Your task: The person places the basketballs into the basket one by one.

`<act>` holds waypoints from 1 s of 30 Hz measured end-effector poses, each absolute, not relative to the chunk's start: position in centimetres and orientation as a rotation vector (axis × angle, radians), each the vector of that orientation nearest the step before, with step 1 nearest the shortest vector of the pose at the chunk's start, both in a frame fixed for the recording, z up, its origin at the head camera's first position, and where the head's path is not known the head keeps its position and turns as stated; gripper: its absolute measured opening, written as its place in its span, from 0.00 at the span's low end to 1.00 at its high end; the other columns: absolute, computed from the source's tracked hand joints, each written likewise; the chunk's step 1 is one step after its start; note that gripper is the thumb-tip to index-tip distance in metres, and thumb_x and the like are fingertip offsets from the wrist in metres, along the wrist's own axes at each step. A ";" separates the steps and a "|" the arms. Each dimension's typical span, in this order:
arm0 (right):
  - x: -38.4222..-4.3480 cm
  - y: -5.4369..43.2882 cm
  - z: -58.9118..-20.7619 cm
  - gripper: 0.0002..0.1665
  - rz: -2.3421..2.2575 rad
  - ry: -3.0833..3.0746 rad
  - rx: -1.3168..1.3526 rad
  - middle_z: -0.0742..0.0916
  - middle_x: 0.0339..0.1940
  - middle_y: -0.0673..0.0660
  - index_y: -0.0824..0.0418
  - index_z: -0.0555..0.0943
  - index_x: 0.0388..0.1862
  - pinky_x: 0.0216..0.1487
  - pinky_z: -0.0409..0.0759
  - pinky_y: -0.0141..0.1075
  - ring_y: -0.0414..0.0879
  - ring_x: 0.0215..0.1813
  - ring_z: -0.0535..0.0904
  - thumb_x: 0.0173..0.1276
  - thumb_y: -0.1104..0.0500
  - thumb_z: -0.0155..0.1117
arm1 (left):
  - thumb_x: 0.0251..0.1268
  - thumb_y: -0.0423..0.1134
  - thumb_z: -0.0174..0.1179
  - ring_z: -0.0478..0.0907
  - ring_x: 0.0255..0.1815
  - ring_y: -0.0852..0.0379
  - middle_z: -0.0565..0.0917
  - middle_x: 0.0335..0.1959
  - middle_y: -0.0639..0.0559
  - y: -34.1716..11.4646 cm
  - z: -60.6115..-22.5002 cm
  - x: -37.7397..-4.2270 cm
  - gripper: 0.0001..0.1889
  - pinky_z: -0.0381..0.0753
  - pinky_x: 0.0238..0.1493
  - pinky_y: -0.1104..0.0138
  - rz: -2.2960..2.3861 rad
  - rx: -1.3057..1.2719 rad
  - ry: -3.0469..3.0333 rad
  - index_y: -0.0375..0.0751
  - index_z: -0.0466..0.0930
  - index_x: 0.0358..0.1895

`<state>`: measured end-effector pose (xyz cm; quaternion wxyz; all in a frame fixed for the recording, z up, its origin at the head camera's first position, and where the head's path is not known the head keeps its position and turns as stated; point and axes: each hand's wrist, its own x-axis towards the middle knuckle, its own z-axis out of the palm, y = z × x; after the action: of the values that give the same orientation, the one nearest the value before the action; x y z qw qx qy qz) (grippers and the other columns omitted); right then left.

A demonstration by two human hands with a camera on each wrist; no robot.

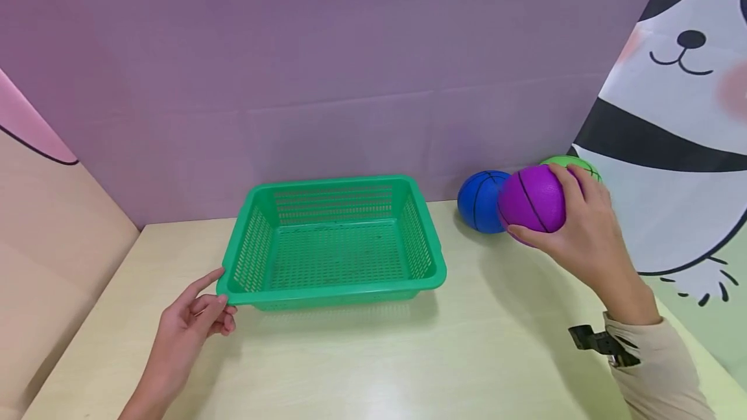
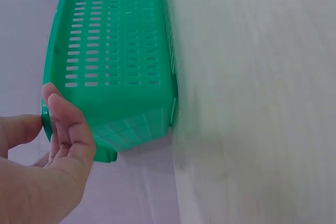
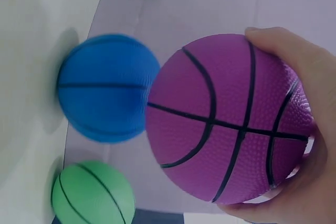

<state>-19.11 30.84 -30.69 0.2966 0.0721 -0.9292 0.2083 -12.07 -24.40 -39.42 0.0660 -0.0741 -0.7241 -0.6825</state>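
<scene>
A purple toy basketball (image 1: 530, 203) is gripped by my right hand (image 1: 589, 238), thumb on one side and fingers over the other. In the right wrist view the purple ball (image 3: 226, 119) is held off the table, in front of a blue ball (image 3: 105, 87) and a green ball (image 3: 93, 195). My left hand (image 1: 189, 326) pinches the front left corner of a green plastic basket (image 1: 350, 291), which stands on the table with nothing in it. The left wrist view shows the thumb and curled fingers at the basket rim (image 2: 50, 72).
The pale wooden table (image 1: 350, 368) backs onto a purple sheet (image 1: 350, 83). On the right hangs a panda-print sheet (image 1: 659, 122). The blue ball rests near the table's back edge, right of the basket, with the green ball partly hidden behind the purple one.
</scene>
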 end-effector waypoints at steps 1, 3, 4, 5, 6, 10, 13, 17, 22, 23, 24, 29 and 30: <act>-19.1 30.5 -30.7 0.65 0.562 -2.451 0.209 0.67 0.72 0.64 0.56 0.62 0.76 0.44 0.74 0.71 0.68 0.70 0.60 0.40 0.45 0.86 | 0.75 0.33 0.55 0.81 0.27 0.56 0.85 0.31 0.49 -24.3 -39.4 -12.0 0.26 0.84 0.34 0.68 -2.066 -0.220 -2.176 0.34 0.63 0.72; -19.1 29.8 -30.7 0.66 0.576 -2.420 0.241 0.68 0.72 0.65 0.56 0.63 0.76 0.45 0.74 0.70 0.66 0.69 0.61 0.39 0.46 0.86 | 0.75 0.33 0.55 0.80 0.27 0.56 0.84 0.31 0.49 -24.1 -39.4 -12.0 0.25 0.84 0.33 0.69 -2.090 -0.202 -2.154 0.33 0.63 0.72; -19.1 29.5 -30.8 0.65 0.578 -2.410 0.253 0.68 0.71 0.65 0.57 0.63 0.76 0.46 0.74 0.70 0.66 0.69 0.62 0.39 0.46 0.87 | 0.75 0.34 0.56 0.80 0.27 0.56 0.84 0.30 0.50 -24.0 -39.4 -11.9 0.25 0.83 0.33 0.69 -2.103 -0.188 -2.142 0.33 0.64 0.72; -19.2 29.2 -30.9 0.65 0.579 -2.402 0.264 0.68 0.71 0.66 0.57 0.63 0.76 0.47 0.74 0.69 0.66 0.68 0.63 0.39 0.46 0.87 | 0.75 0.34 0.56 0.80 0.27 0.56 0.84 0.30 0.50 -23.9 -39.3 -11.9 0.25 0.83 0.33 0.70 -2.115 -0.174 -2.132 0.33 0.64 0.71; -19.3 28.9 -30.9 0.65 0.584 -2.399 0.271 0.68 0.71 0.66 0.57 0.63 0.76 0.47 0.74 0.69 0.66 0.68 0.63 0.39 0.47 0.87 | 0.75 0.34 0.56 0.80 0.27 0.56 0.84 0.30 0.50 -23.8 -39.3 -11.9 0.25 0.83 0.33 0.70 -2.128 -0.157 -2.120 0.34 0.64 0.71; -19.6 27.7 -31.0 0.64 0.593 -2.390 0.293 0.69 0.71 0.66 0.57 0.64 0.75 0.48 0.75 0.68 0.66 0.68 0.64 0.39 0.46 0.86 | 0.74 0.35 0.58 0.79 0.26 0.56 0.84 0.30 0.48 -23.7 -39.2 -11.6 0.25 0.83 0.33 0.70 -2.156 -0.088 -2.093 0.34 0.66 0.70; -20.1 26.8 -30.9 0.63 0.605 -2.371 0.320 0.69 0.71 0.65 0.56 0.64 0.75 0.49 0.76 0.67 0.65 0.68 0.64 0.40 0.46 0.86 | 0.73 0.35 0.58 0.79 0.26 0.56 0.84 0.29 0.46 -23.7 -39.3 -11.3 0.25 0.83 0.33 0.70 -2.158 -0.032 -2.085 0.34 0.67 0.70; -20.6 25.6 -30.7 0.63 0.632 -2.346 0.361 0.69 0.71 0.64 0.56 0.64 0.75 0.51 0.75 0.66 0.64 0.68 0.64 0.41 0.47 0.86 | 0.74 0.34 0.58 0.79 0.25 0.56 0.85 0.29 0.47 -23.9 -39.5 -10.9 0.24 0.83 0.32 0.70 -2.155 0.002 -2.076 0.34 0.68 0.69; -21.1 24.6 -30.7 0.62 0.644 -2.329 0.366 0.69 0.71 0.65 0.56 0.65 0.75 0.51 0.75 0.66 0.64 0.67 0.65 0.41 0.48 0.86 | 0.75 0.34 0.57 0.80 0.25 0.56 0.86 0.29 0.45 -24.1 -39.9 -11.0 0.22 0.83 0.31 0.69 -2.183 -0.064 -2.043 0.31 0.68 0.68; -21.2 24.4 -30.7 0.62 0.646 -2.329 0.364 0.69 0.71 0.64 0.55 0.65 0.75 0.51 0.76 0.66 0.64 0.68 0.65 0.41 0.47 0.86 | 0.75 0.33 0.56 0.80 0.25 0.56 0.86 0.29 0.46 -24.1 -40.0 -11.1 0.22 0.83 0.31 0.69 -2.190 -0.082 -2.036 0.31 0.67 0.68; -21.3 24.2 -30.7 0.62 0.649 -2.333 0.362 0.69 0.71 0.64 0.55 0.64 0.75 0.51 0.76 0.66 0.64 0.68 0.65 0.41 0.47 0.85 | 0.75 0.33 0.56 0.80 0.25 0.57 0.86 0.29 0.46 -24.1 -40.1 -11.1 0.22 0.83 0.31 0.69 -2.191 -0.089 -2.035 0.31 0.67 0.68; -22.0 23.1 -30.8 0.62 0.673 -2.352 0.362 0.67 0.73 0.62 0.52 0.63 0.76 0.50 0.77 0.65 0.62 0.69 0.64 0.43 0.44 0.84 | 0.75 0.33 0.56 0.81 0.26 0.56 0.87 0.30 0.44 -24.3 -40.5 -11.5 0.22 0.83 0.32 0.69 -2.193 -0.129 -2.030 0.30 0.67 0.68; -22.2 22.9 -30.9 0.62 0.682 -2.352 0.365 0.67 0.73 0.61 0.52 0.63 0.76 0.50 0.77 0.65 0.61 0.70 0.63 0.43 0.44 0.84 | 0.75 0.32 0.56 0.81 0.26 0.56 0.87 0.30 0.44 -24.3 -40.6 -11.6 0.22 0.83 0.31 0.69 -2.192 -0.131 -2.030 0.30 0.67 0.68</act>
<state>-22.19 22.87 -30.86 0.3267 0.1392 -0.8979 0.2602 -11.56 -24.33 -40.59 0.0755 -0.0438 -0.6768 -0.7309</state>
